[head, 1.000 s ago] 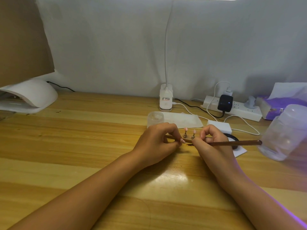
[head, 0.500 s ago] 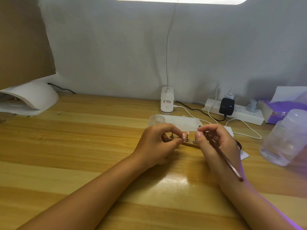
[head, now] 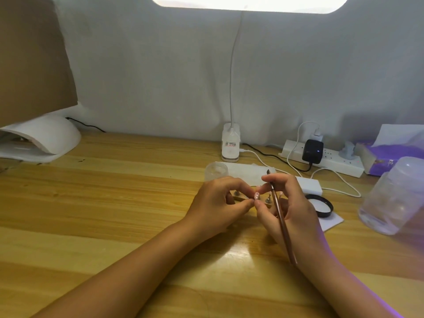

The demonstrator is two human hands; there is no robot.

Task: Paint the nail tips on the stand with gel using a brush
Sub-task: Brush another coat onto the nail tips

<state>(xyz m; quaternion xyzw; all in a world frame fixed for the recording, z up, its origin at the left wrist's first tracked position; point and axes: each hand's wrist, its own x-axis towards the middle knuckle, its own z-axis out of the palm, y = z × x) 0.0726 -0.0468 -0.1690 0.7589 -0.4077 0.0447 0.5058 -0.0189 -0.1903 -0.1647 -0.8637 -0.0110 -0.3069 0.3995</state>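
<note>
Hands meet over stand (head: 239, 199) at mid-table. Left hand (head: 218, 203) curls, thumb and forefinger pinching a pink nail tip (head: 257, 195). Right hand (head: 291, 210) grips brush (head: 282, 223), bristles up, its fingertips also touching the tip.

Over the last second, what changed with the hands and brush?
The right hand swung the brush from lying sideways to pointing away, bristles up, and its fingers joined the left hand at a nail tip. The stand stayed put.
</note>
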